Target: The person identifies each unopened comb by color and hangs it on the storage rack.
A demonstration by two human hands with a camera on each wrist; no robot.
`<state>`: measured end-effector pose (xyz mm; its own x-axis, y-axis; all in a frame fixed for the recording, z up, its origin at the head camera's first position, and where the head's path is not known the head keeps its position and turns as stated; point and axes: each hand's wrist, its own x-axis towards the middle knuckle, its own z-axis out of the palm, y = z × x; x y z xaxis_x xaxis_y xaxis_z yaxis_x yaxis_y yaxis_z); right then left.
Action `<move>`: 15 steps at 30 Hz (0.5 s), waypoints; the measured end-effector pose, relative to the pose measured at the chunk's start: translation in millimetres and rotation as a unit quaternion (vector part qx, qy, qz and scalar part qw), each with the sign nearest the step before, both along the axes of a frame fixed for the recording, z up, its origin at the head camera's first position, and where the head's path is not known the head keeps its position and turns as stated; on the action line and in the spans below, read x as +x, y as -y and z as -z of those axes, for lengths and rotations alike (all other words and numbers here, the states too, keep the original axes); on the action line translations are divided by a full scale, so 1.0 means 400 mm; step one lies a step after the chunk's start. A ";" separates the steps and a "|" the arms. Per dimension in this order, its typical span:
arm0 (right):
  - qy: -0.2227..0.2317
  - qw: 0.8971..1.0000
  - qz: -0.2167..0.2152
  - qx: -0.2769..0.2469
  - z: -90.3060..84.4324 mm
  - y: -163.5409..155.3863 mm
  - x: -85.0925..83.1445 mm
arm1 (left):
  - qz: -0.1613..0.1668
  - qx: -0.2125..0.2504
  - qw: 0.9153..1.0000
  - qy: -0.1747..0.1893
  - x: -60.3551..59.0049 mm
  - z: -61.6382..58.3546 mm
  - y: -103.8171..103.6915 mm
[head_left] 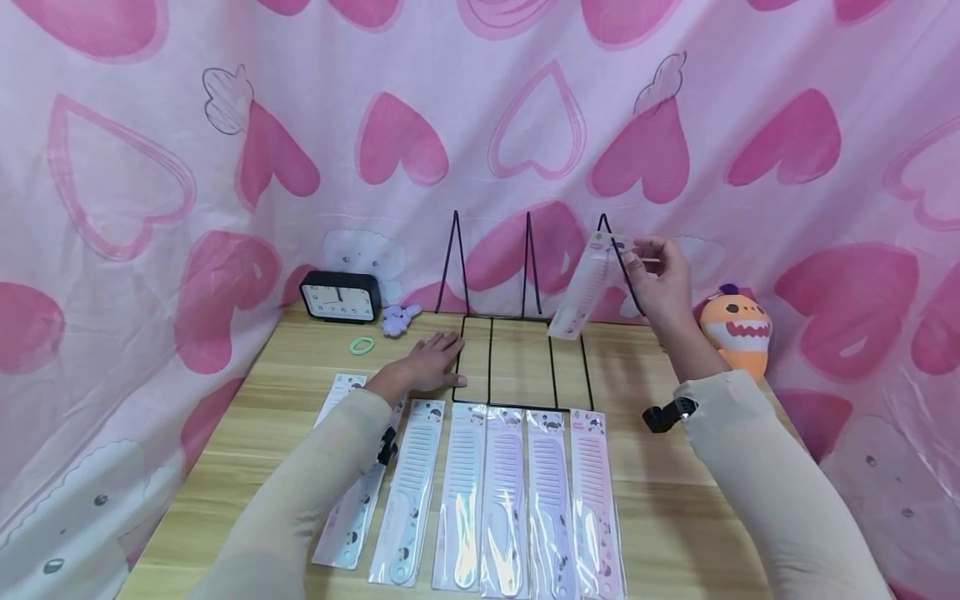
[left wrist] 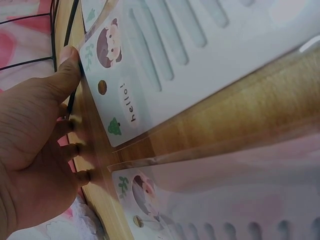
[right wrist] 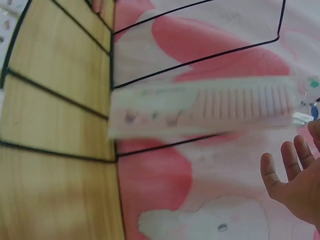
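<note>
My right hand (head_left: pixel 663 283) pinches the top end of a pink comb in a clear packet (head_left: pixel 587 287), beside the right upright of a black wire rack (head_left: pixel 525 407). The packet hangs slanted, its lower end over the rack's base. In the right wrist view the comb (right wrist: pixel 200 107) is blurred, and the outer fingers (right wrist: pixel 270 172) spread away from it. My left hand (head_left: pixel 427 364) rests at the left side of the rack's base, fingers extended. The left wrist view has its thumb (left wrist: pixel 69 65) beside a packaged comb marked "hello!" (left wrist: pixel 165 55).
Several packaged combs, such as a purple one (head_left: pixel 551 500), lie side by side before the rack on the wooden table (head_left: pixel 225 467). A black clock (head_left: pixel 341 297), a purple plush (head_left: pixel 400 319) and a green ring (head_left: pixel 362 345) stand back left; an orange plush (head_left: pixel 737 329) sits right. A heart-patterned curtain (head_left: pixel 360 50) hangs behind.
</note>
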<state>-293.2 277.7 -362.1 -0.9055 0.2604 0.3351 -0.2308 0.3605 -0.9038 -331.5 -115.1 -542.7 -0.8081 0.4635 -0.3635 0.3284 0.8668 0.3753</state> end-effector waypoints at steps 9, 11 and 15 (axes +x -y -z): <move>0.111 0.989 -0.015 0.100 0.081 -0.066 0.051 | 0.005 0.004 1.000 -0.006 0.029 -0.034 -0.002; 0.136 0.983 -0.024 0.119 0.103 -0.078 0.066 | 0.012 0.002 1.000 -0.015 0.044 -0.054 -0.003; 0.170 0.970 -0.050 0.165 0.149 -0.104 0.096 | 0.022 -0.012 0.999 -0.036 0.066 -0.082 -0.010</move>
